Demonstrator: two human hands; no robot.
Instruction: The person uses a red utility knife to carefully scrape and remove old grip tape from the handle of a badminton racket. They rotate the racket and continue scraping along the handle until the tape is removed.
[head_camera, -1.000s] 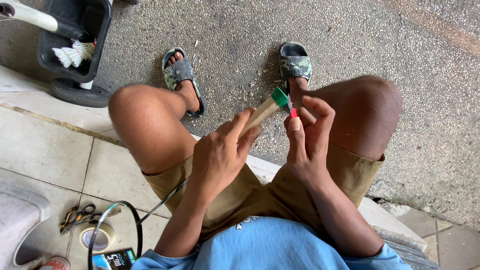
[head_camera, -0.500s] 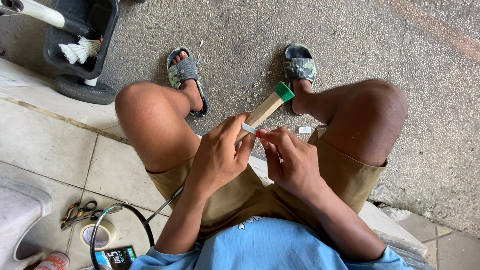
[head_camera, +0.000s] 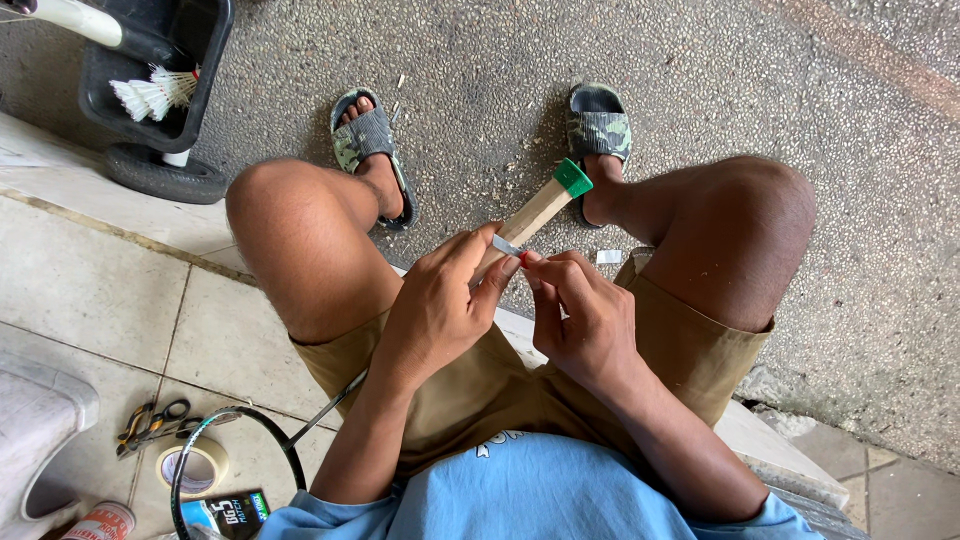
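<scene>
At lower left lie my scissors (head_camera: 150, 424), a tape roll (head_camera: 194, 468) and a small dark printed packet (head_camera: 228, 510) beside the racket head (head_camera: 235, 450); a black bin with white shuttlecocks (head_camera: 155, 93) stands at upper left. At centre, my left hand (head_camera: 440, 310) is closed round the bare wooden racket handle (head_camera: 530, 215) — green-capped, pointing toward upper right. My right hand (head_camera: 585, 320) pinches a small red-tipped blade (head_camera: 508, 247) against the wood — I judge the handle stripped, re-wrapping not begun.

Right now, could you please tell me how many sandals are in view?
2. One camouflage sandal is on the foot by the left knee, on the speckled ground. The other sandal is beyond the green-capped wooden handle, toward the right knee.
</scene>
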